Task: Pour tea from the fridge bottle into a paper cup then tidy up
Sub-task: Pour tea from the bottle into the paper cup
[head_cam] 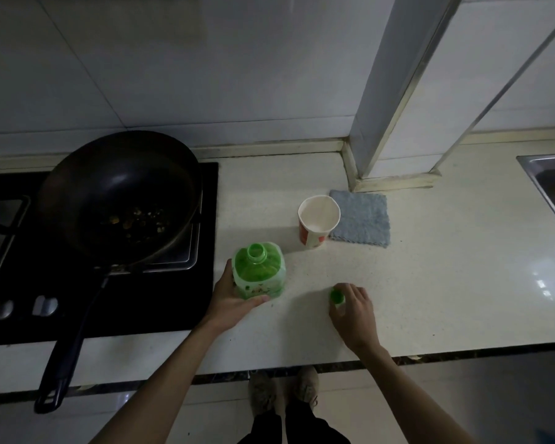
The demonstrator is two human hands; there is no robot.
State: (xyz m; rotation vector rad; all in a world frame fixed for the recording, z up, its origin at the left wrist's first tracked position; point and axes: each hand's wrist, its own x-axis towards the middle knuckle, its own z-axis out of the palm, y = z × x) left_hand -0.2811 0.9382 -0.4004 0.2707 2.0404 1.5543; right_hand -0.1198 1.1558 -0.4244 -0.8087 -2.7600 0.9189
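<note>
Pale speckled counter (pixel 430 283) under dim light, white tiles behind; that is my working ground. At the fingers first: left thumb (pixel 253 301) lies across the near face of the bottle (pixel 258 272) and the other fingers curl round its left side, so the left hand (pixel 229 302) grips it low on the body; right fingertips (pixel 350 291) pinch the green cap (pixel 336 296) at the counter, the right hand (pixel 354 312) closed on that and nothing else.

Bottle stands upright, neck open, near the front of the counter and close to the hob (pixel 173 299); cup (pixel 318 219) stands further back to the right, apart from the bottle, just beside a grey cloth (pixel 362 219); whether those two touch I cannot tell. Its inside looks white and dry, so I judge the pour not yet begun.

Handling, as I read it: thin green plastic, soft-walled, likely to buckle and spurt if squeezed hard; fresh from the fridge it may be slippery, though I see no droplets; how full it is I cannot tell, so weight is a guess. I would hold mid-body, where the squared sides give purchase, not the neck. Cup is light, tips easily, and its rim looks bent.

Further out: pan (pixel 119 193) with scraps on the hob; sink (pixel 548 177) corner far right.
</note>
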